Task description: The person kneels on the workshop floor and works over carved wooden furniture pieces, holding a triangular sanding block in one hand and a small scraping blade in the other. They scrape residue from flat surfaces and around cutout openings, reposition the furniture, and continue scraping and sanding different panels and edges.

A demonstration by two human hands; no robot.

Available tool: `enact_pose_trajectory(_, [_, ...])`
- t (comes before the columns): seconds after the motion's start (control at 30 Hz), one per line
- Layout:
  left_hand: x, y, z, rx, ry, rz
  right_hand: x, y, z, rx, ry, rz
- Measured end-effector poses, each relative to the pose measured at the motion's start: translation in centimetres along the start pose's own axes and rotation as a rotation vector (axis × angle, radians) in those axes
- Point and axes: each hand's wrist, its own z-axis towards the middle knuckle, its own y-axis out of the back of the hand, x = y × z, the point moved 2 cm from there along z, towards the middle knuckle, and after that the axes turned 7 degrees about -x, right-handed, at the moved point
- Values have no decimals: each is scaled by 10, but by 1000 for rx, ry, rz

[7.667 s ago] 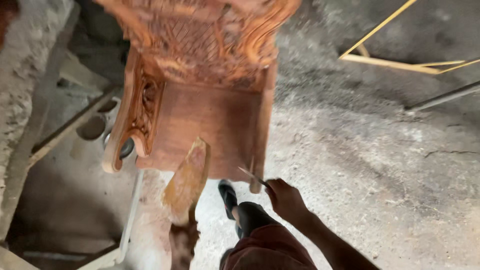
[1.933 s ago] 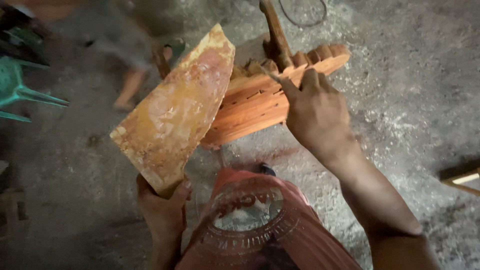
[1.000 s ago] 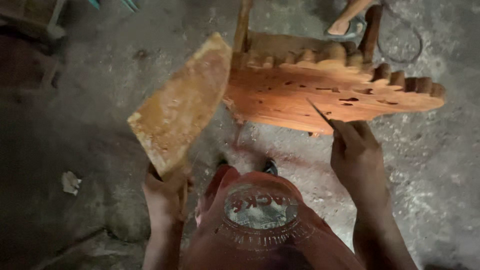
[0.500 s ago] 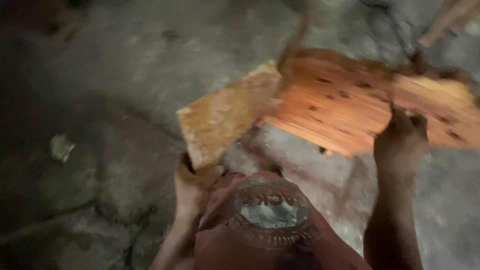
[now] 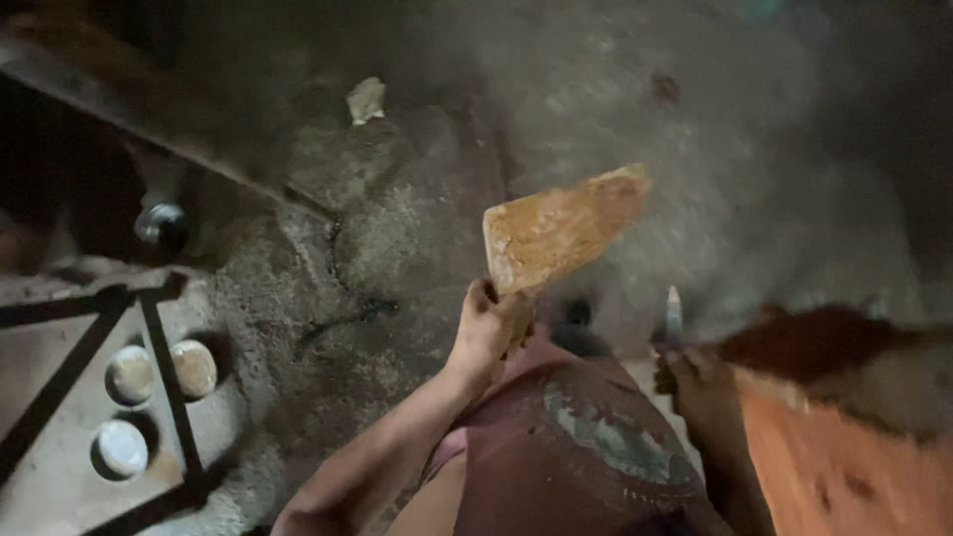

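Observation:
My left hand [image 5: 486, 333] grips the narrow lower end of a flat, yellow-orange stained wooden board [image 5: 556, 233], which tilts up and to the right. My right hand [image 5: 700, 382] holds a small putty knife [image 5: 674, 318] with its blade pointing up. Just right of that hand lies a reddish-orange carved wooden piece [image 5: 844, 447], blurred, running off the lower right. My dark red shirt fills the bottom middle.
The floor is rough grey concrete [image 5: 397, 199] with a pale scrap [image 5: 365, 99] at the top. At lower left a pale slab carries a black metal frame [image 5: 159, 367] and three small round tins [image 5: 159, 392]. A dark beam [image 5: 119, 109] crosses the upper left.
My view has swung left: the carved wooden piece has slid from the upper middle to the lower right. The board stays in my left hand, the knife in my right.

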Motion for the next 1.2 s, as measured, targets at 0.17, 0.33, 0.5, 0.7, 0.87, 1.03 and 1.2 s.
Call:
enact_pose_trajectory(0.17, [-12, 29, 90, -255, 53, -348, 86, -96, 76, 335, 28, -13])
enact_pose_trajectory(0.33, [-34, 57, 218, -331, 22, -299, 199, -217, 161, 643, 87, -129])
enact_pose_trajectory(0.5, [-84, 79, 318, -310, -55, -385, 301, -359, 222, 907, -55, -117])
enact_pose_trajectory(0.7, [-147, 120, 405, -489, 38, -637, 346, -485, 276, 1079, -156, -14])
enact_pose_trajectory(0.87, [-116, 180, 518, -480, 131, -679, 360, -577, 352, 994, -280, -44])
enact_pose_trajectory(1.03, [-82, 279, 698, -483, 16, -198, 407, -685, 460, 768, -383, -111])
enact_pose_trajectory(1.2, [-55, 394, 862, -801, 118, 382, 436, -784, 557, 596, -476, -177])
